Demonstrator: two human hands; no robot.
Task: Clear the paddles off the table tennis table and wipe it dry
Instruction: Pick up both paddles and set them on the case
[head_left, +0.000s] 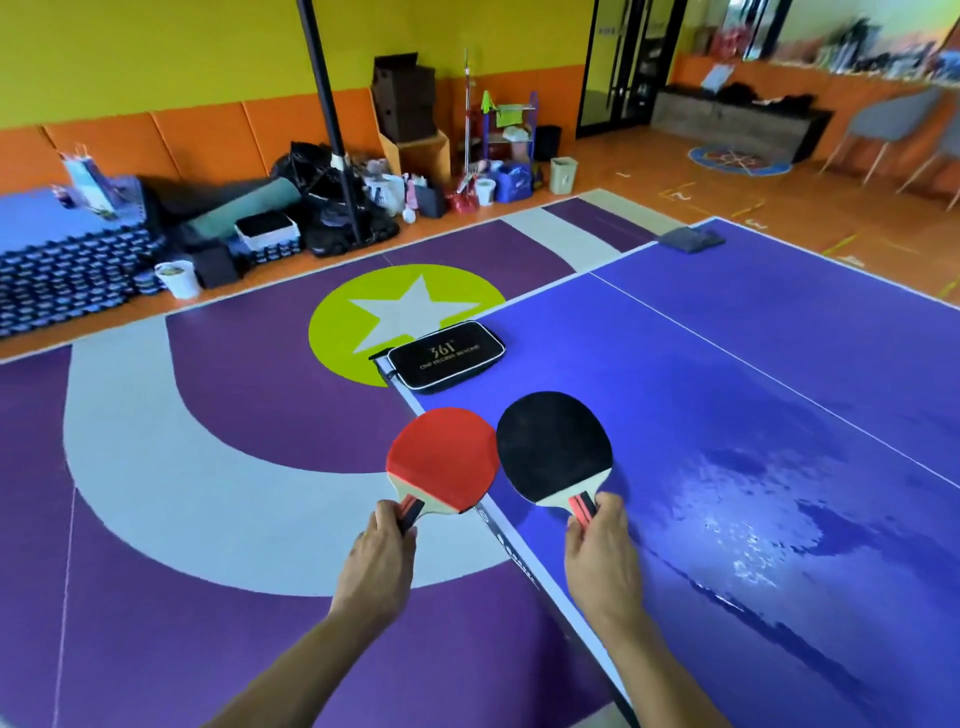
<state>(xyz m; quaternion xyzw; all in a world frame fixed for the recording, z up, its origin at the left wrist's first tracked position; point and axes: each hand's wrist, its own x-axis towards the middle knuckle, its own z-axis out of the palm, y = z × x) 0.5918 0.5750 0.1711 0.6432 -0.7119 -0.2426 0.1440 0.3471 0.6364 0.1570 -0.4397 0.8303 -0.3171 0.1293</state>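
Left grip (387, 543): handle of red paddle (441, 457) clasped, lower centre.
Right grip (597, 543): handle of black paddle (553, 447) clasped.
Desk (779, 374): wet sheen, lower right.

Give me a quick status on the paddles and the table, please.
Left grip holds red paddle, right grip holds black paddle. Table wet, not yet wiped. Black case lies at table edge.
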